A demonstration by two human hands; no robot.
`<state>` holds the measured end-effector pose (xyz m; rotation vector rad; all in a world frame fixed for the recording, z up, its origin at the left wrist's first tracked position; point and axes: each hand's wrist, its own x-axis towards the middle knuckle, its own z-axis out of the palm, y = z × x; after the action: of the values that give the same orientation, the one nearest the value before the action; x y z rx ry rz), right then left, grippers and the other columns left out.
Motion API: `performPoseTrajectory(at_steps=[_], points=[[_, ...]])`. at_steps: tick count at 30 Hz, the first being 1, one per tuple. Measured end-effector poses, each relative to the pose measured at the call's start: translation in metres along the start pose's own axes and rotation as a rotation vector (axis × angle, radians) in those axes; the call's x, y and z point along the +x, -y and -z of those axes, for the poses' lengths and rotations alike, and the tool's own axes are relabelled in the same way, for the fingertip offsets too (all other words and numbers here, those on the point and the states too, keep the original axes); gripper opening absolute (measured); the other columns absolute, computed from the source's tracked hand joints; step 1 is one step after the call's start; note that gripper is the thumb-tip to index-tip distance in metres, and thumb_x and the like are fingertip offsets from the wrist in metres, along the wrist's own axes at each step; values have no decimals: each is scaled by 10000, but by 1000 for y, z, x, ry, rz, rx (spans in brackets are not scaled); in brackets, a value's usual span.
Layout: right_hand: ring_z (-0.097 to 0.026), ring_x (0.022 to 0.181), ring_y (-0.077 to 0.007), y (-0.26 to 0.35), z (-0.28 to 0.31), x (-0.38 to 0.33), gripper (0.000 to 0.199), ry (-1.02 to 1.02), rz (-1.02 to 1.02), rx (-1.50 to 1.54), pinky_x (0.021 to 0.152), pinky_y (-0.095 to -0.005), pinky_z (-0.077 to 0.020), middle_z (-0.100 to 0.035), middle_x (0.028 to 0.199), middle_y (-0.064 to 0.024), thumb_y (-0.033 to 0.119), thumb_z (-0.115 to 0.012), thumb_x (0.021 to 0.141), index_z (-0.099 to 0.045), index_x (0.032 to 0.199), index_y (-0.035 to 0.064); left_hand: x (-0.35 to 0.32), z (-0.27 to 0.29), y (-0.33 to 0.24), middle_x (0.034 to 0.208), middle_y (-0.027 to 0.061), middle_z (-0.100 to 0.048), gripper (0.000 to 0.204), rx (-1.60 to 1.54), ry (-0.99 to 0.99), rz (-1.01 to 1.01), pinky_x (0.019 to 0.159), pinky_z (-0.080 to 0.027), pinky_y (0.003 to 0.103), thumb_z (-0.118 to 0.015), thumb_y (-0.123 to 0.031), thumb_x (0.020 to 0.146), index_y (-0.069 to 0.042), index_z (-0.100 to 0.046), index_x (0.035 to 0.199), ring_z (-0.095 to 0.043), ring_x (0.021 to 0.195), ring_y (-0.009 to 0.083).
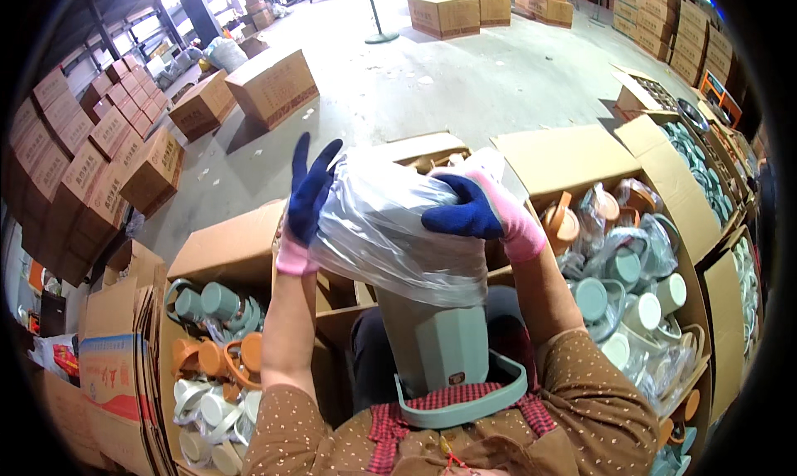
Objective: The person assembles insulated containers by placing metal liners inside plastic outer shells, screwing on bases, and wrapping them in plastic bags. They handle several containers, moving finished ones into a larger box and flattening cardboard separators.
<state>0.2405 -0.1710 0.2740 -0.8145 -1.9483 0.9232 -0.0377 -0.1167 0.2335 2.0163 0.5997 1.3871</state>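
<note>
A tall grey-green jug (436, 347) with faceted sides stands tilted against my lap and chest, its loop handle (469, 411) lying toward me. A clear plastic bag (378, 235) covers its far end and hangs in loose folds. My left hand (309, 198), in a blue and pink glove, is at the bag's left side with its fingers stretched up and apart; its thumb is hidden. Gloved the same way, my right hand (473, 210) grips the bag at the upper right, fingers bent over the plastic. The jug's far end is hidden under the bag.
Open cartons flank me: the left carton (224, 252) holds green, orange and white jug parts, the right carton (573, 156) bagged and loose ones. Flattened cardboard (112, 376) leans at far left. Closed boxes (272, 87) stand on the grey floor (390, 86) beyond.
</note>
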Motion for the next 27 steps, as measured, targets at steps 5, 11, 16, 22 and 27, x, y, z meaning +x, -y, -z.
performPoseTrajectory(at_steps=[5,11,16,22,27], points=[[-603,1003,-144,-182,5,8,308,-199,-178,934,919,-305,-485,-665,1091,-107,180,-641,892,-632,1146,6,15,-16,-3,1491,229,-361,695,-268,-25,-144,1137,-245,480,-642,-374,871,-45,-407,1435,-336,1395,351],[-594,1060,-183,-213,-18,-5,356,-353,-219,1010,976,-327,-454,-645,1141,-131,257,-522,957,-593,1188,-5,-64,-58,44,1436,174,-455,525,-481,-38,416,1118,-309,393,-470,-242,972,39,-402,1410,-443,1320,254],[-586,1108,-215,-199,3,-18,420,-413,-226,745,1023,-346,-429,-629,1182,-152,322,-423,1012,-560,1223,-15,-262,-61,114,1258,99,-615,379,-900,-94,1354,1050,-394,298,-448,-206,1022,27,-541,1307,-560,1162,184],[-652,977,-240,-68,53,-10,466,-358,85,255,949,-351,-465,-696,1044,-158,287,-371,989,-661,1070,-68,-255,-9,95,987,160,-716,351,713,919,1268,882,-508,387,-581,-384,894,-93,-741,1010,-684,941,276],[-688,767,-243,-67,41,-10,280,-248,-1,19,733,-323,-516,-701,795,-143,181,-509,882,-714,911,-7,-52,-36,35,893,119,-702,246,354,-19,570,799,-523,320,-561,-201,966,0,-692,1015,-663,844,182]])
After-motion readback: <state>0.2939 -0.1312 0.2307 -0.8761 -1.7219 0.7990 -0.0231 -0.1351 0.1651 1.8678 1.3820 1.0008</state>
